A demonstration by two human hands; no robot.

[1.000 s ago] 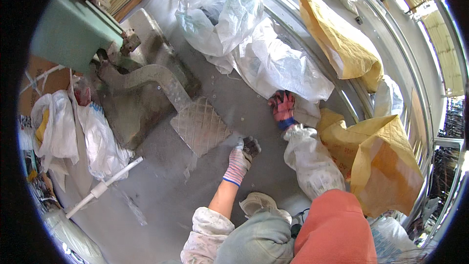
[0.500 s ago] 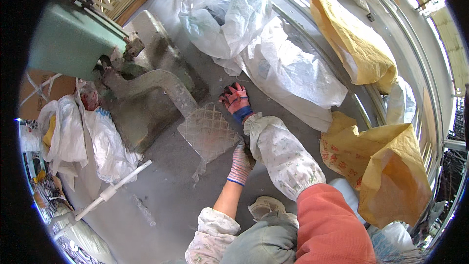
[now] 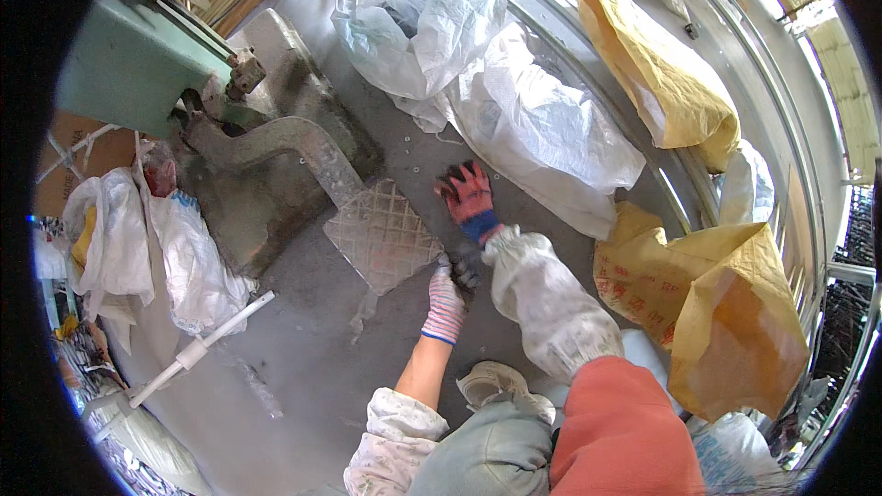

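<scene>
My right hand, in a red glove with a blue cuff and dark fingertips, reaches low over the grey floor. Its fingers are a little apart and I make out nothing in them. Just right of a metal foot pedal with a raised grid is my left hand, in a pink-and-white striped glove with dark fingers. It is by the pedal's near right corner; whether it touches the pedal or holds anything is unclear. Small round washer-like bits lie on the floor left of my right hand.
The pedal's curved arm joins a green machine on a heavy base at the left. White plastic sacks lie ahead. Yellow paper sacks stand at the right. A white pipe and white bags are at the left.
My right hand has moved right and slightly nearer, away from the pedal. My left hand stays near the pedal's corner. The whole view has shifted slightly.
</scene>
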